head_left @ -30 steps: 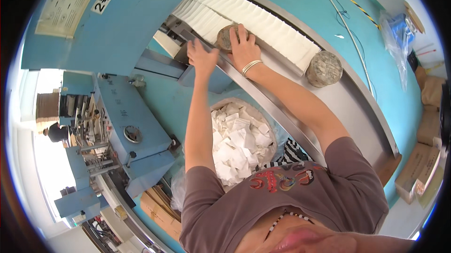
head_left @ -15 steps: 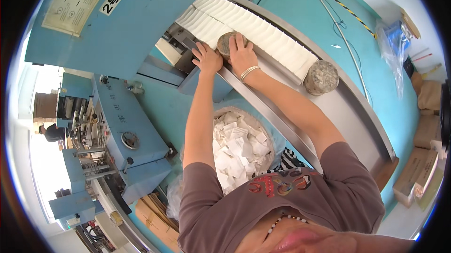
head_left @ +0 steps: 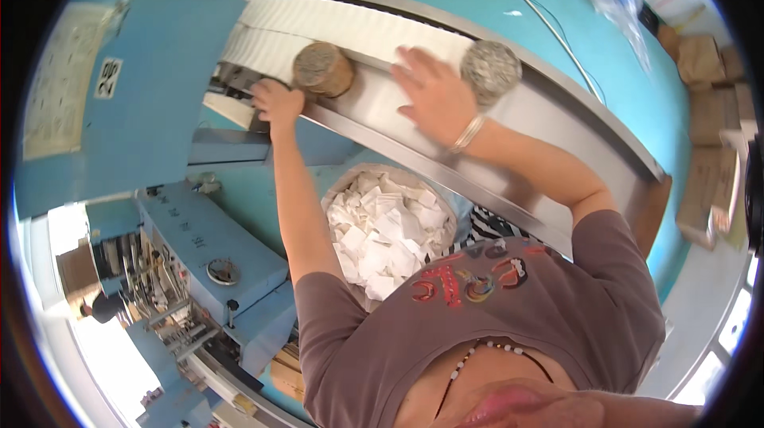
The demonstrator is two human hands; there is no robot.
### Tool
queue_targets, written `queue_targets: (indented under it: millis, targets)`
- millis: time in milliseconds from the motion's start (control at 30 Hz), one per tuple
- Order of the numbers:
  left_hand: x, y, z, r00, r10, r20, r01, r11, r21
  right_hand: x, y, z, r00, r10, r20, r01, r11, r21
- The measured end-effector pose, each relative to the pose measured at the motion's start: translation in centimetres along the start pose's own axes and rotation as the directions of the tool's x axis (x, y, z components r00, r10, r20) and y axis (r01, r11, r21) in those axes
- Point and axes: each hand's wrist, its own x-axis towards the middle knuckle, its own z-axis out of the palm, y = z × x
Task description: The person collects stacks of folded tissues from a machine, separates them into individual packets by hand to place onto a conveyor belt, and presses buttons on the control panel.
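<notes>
Two rows of folded white paper sheets (head_left: 350, 21) stand packed along a metal trough (head_left: 549, 142). At the end of the nearer row sits a brown, mottled cylindrical block (head_left: 322, 70). A second, greyer cylindrical block (head_left: 490, 72) stands at the end of the farther row. My right hand (head_left: 438, 98), slightly blurred, is over the trough between the blocks with fingers spread and nothing in it; it is closest to the grey block. Left of the brown block, my left hand (head_left: 278, 102) is by the trough's near edge, fingers apart and holding nothing.
Below the trough stands a lined round bin (head_left: 338, 189) full of white paper scraps. A blue machine panel (head_left: 159, 78) rises at the left, with another blue machine (head_left: 215, 229) beyond it. Cardboard boxes (head_left: 712, 157) line the right wall. A person (head_left: 103, 307) is at the far left.
My right hand has let go of the brown block and moved right, toward the grey one. My left hand has come away from the brown block. The head view has shifted.
</notes>
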Motion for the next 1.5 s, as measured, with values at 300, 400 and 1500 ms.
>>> queue_targets:
  millis: [300, 400, 1500]
  targets:
    - [-17.1, 20.4, -0.8, 0.522, 0.847, -0.1, -0.826, 0.473, -0.309, -5.8, 12.9, -1.2, 0.937, 0.342, 0.073, -0.349, 0.927, 0.135]
    - [-15.8, 19.7, 3.4, 0.623, 0.776, -0.097, -0.782, 0.613, -0.118, -6.8, 11.6, -2.2, 0.961, 0.276, 0.038, -0.278, 0.941, 0.193]
    - [16.5, 11.5, 4.0, 0.976, 0.213, -0.046, -0.201, 0.961, 0.193, -2.5, 11.1, 2.2, 0.567, 0.163, 0.808, -0.72, -0.378, 0.582]
